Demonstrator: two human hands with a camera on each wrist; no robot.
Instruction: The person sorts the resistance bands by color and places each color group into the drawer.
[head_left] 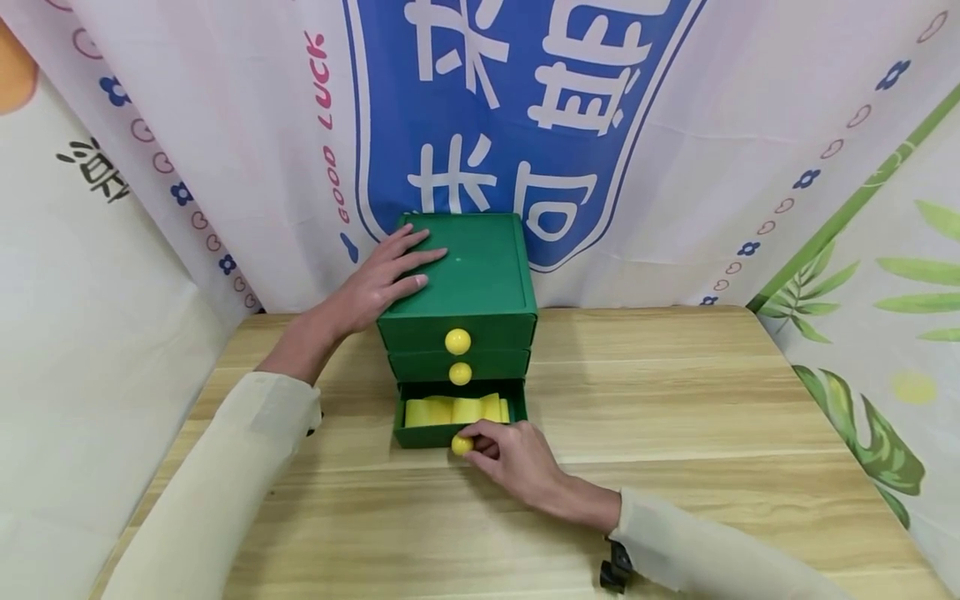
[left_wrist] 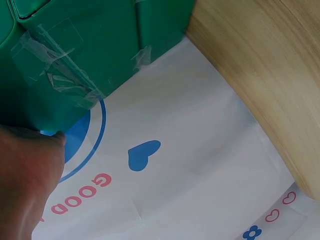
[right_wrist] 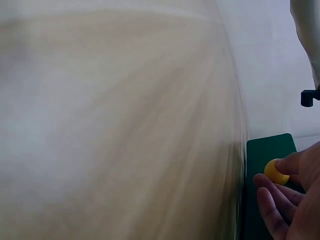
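A green drawer box [head_left: 465, 267] with yellow ball knobs stands at the back of the table. Its bottom drawer [head_left: 427, 437] is pulled out and holds a folded yellow item [head_left: 450, 410], whose kind I cannot make out. On the box's top, toward the left edge, my left hand [head_left: 386, 277] rests with fingers spread; the left wrist view shows that hand [left_wrist: 27, 175] against the box's taped side [left_wrist: 100, 50]. My right hand [head_left: 521, 458] pinches the bottom drawer's yellow knob [head_left: 462, 445] between thumb and finger, and the right wrist view shows the same knob [right_wrist: 275, 172] by the fingertips.
The wooden table [head_left: 637, 392] extends on both sides and in front of the box. A printed white and blue cloth [head_left: 637, 192] hangs right behind it. Two upper drawers, with an upper knob [head_left: 457, 341] and a middle knob [head_left: 460, 373], are closed.
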